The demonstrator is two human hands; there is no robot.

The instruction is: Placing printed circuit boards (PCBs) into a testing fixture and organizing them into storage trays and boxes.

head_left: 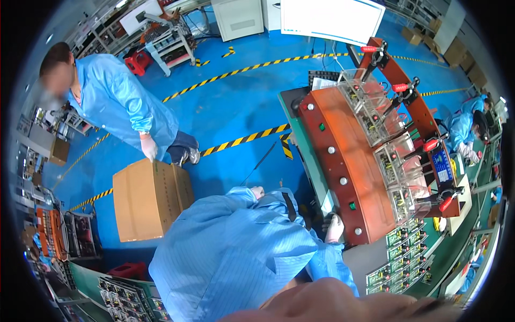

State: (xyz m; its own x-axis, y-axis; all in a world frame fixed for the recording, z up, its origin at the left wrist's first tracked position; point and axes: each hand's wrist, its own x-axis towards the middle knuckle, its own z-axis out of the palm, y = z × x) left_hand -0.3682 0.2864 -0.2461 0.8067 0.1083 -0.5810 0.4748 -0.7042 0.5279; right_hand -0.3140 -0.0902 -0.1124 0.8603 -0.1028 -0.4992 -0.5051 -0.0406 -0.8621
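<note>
Closest to me, my left hand (258, 192) sits in front of the blue smock (230, 252), its fingers mostly out of sight, so I can't tell whether that grip is spread or pressed together. My right hand (333, 228) is at the near left corner of the orange fixture (350, 185), fingers bent by the edge of the desk (314, 166); I can't make out whether anything is pinched there. The relation I read first: the fixture lies on the desk just to the right of my right hand, its long axis running away from me and slanting left. The right hand is plainly the nearer; the left is well apart from it. Circuit boards (399, 257) lie in rows off the fixture's near end. Along its right side stand transparent housings (394, 163), with red-handled clamps (401, 87) beside them. Off to my left, a co-worker (115, 88) has a gloved hand (148, 147) at the top of a cardboard box (139, 204). Farthest, a monitor (332, 19) is lit.
</note>
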